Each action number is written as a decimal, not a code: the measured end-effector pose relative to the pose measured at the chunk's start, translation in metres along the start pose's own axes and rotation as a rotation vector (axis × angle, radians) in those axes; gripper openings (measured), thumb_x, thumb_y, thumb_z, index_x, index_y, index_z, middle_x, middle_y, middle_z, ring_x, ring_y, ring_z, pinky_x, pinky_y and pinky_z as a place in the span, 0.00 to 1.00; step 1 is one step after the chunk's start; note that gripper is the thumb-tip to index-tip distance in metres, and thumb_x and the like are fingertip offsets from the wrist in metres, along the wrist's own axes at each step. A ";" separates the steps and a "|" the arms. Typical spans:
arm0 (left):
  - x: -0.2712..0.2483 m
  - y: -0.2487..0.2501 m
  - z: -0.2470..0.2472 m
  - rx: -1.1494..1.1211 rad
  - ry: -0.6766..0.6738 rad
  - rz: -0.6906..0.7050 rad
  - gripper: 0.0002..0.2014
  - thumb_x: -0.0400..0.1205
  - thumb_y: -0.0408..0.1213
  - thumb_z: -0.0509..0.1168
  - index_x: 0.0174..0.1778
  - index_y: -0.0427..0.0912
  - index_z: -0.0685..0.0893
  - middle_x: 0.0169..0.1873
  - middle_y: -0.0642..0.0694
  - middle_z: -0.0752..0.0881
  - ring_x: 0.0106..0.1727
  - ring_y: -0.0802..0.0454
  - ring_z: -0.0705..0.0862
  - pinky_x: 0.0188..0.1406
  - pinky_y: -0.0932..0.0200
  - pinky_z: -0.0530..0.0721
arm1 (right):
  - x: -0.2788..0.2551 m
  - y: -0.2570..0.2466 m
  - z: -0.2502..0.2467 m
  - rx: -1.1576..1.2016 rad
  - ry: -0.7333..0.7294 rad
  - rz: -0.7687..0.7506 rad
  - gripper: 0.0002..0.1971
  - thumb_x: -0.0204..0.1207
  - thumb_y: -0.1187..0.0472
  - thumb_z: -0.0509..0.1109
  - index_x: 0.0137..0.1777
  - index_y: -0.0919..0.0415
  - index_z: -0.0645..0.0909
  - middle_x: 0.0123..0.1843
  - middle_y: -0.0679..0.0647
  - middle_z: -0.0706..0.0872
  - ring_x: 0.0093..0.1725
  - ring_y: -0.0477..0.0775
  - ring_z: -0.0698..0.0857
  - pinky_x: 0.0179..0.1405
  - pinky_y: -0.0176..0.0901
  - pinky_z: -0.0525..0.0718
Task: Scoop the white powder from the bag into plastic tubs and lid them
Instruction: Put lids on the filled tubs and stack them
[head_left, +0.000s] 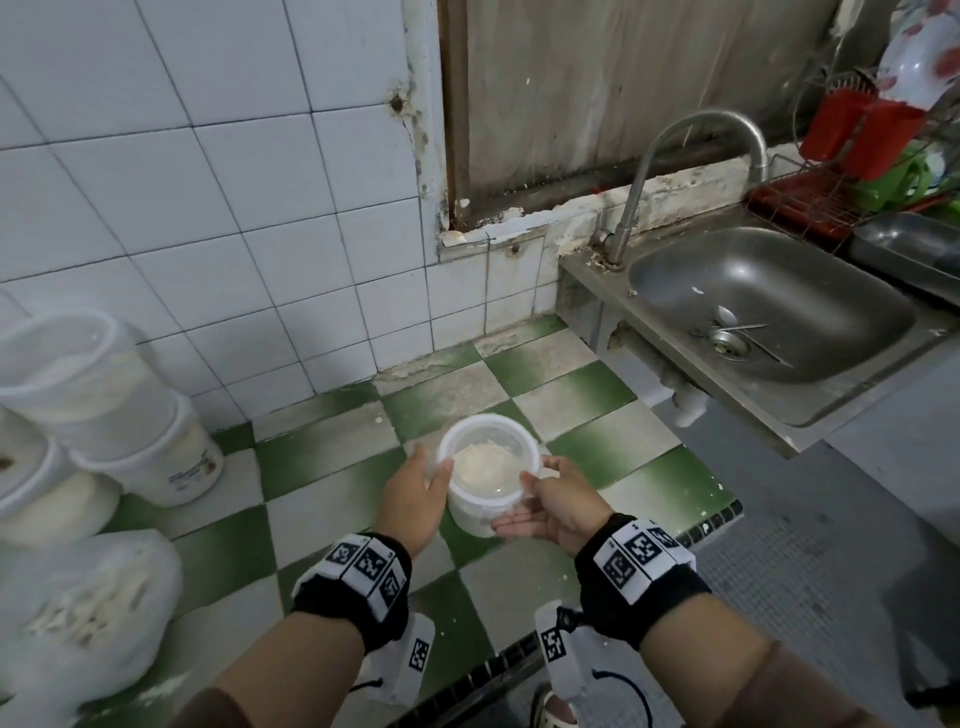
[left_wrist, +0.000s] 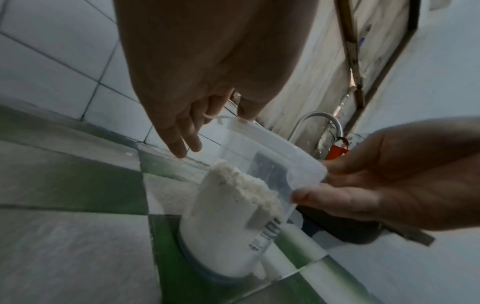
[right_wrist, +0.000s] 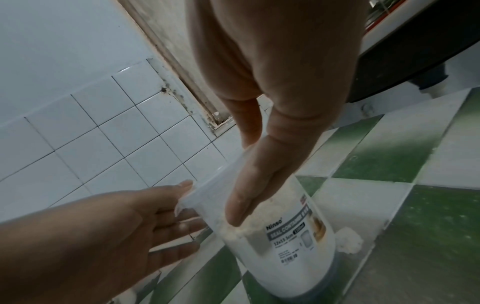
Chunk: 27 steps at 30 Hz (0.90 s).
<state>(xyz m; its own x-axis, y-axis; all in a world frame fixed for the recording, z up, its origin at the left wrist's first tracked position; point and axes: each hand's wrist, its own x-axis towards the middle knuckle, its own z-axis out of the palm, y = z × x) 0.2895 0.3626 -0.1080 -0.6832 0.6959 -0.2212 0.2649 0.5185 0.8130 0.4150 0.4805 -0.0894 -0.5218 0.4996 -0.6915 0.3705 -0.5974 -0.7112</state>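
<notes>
Powder (head_left: 485, 464), white and lumpy, part-fills a clear plastic tub (head_left: 480, 506) that is held between two hands above a green and white checkered floor (head_left: 582, 410). At the far left, a bulging bag (head_left: 78, 613) lies by stacked white buckets (head_left: 140, 457) against the tiled wall. The left hand (head_left: 415, 488) presses straight fingers to the tub's left side. The right hand (head_left: 550, 506) cups the right side, thumb on the rim, fingers extended beneath. A steel sink (head_left: 769, 317) stands at right.
</notes>
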 end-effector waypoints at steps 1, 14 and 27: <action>-0.001 -0.003 0.000 -0.035 -0.016 -0.039 0.22 0.89 0.46 0.53 0.76 0.41 0.72 0.68 0.47 0.79 0.70 0.45 0.77 0.64 0.60 0.72 | 0.001 -0.001 0.002 -0.005 -0.009 -0.004 0.13 0.84 0.67 0.58 0.64 0.56 0.61 0.35 0.73 0.87 0.35 0.67 0.88 0.41 0.62 0.89; 0.002 -0.022 -0.033 -0.381 0.129 -0.229 0.19 0.90 0.44 0.50 0.72 0.42 0.76 0.64 0.45 0.80 0.61 0.51 0.77 0.57 0.62 0.70 | 0.022 -0.019 0.057 -0.171 -0.185 -0.068 0.15 0.84 0.66 0.58 0.67 0.57 0.62 0.46 0.76 0.87 0.38 0.68 0.89 0.40 0.60 0.90; 0.043 -0.063 -0.146 -0.571 0.410 -0.336 0.22 0.88 0.40 0.57 0.75 0.35 0.62 0.70 0.40 0.76 0.67 0.46 0.77 0.66 0.54 0.75 | 0.071 -0.056 0.198 -0.249 -0.393 -0.108 0.23 0.77 0.73 0.67 0.69 0.63 0.64 0.40 0.73 0.85 0.36 0.67 0.88 0.36 0.56 0.90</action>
<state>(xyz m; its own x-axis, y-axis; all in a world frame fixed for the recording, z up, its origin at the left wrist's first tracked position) 0.1442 0.2878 -0.0902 -0.8913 0.2500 -0.3782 -0.3161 0.2553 0.9137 0.2048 0.4257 -0.0736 -0.8004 0.2470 -0.5462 0.4464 -0.3626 -0.8181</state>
